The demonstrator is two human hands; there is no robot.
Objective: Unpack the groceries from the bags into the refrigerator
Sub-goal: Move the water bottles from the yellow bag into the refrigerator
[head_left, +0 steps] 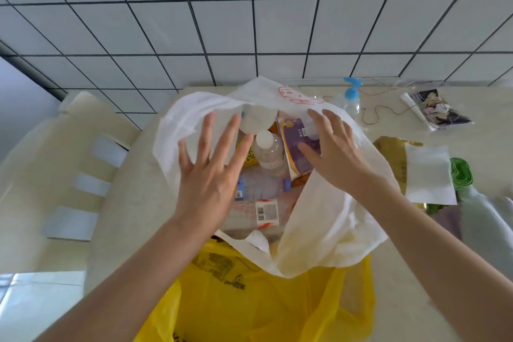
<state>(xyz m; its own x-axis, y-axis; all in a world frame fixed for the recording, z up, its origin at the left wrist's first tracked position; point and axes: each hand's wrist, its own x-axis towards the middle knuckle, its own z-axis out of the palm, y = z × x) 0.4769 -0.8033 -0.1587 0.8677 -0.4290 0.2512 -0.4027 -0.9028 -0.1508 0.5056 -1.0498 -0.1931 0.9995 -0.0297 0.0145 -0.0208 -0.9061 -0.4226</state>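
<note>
Groceries: packed in the white bag (319, 219) at the centre of the frame — a clear bottle with a white cap (268, 151) standing upright, a purple packet (298, 144) to its right, a second bottle with a blue cap (263, 187) lying on its side below, a barcoded pack (267, 212) under that.
Left hand (211, 175): fingers spread and straight over the bag's mouth at centre left, grasping nothing.
Right hand (337, 153): fingers relaxed and released, resting against the purple packet and the bag's right wall; whether it presses the bag wall I cannot tell.
Risk, bag: its soft walls may fold inward over the contents if neither hand holds the mouth wide.
Risk, bottle: the upright one looks easy to topple if the packet beside it is pulled first.
Risk, yellow bag (258, 300): it lies against the white bag at lower centre — dragging one could shift the other.
Surface: pale beige counter (416, 258); at right lie a white sheet (429, 175), a green roll (460, 175) and a blue-topped pump bottle (352, 98).
Room: white tiled wall with dark grout (249, 22) across the upper frame; no refrigerator in sight.
</note>
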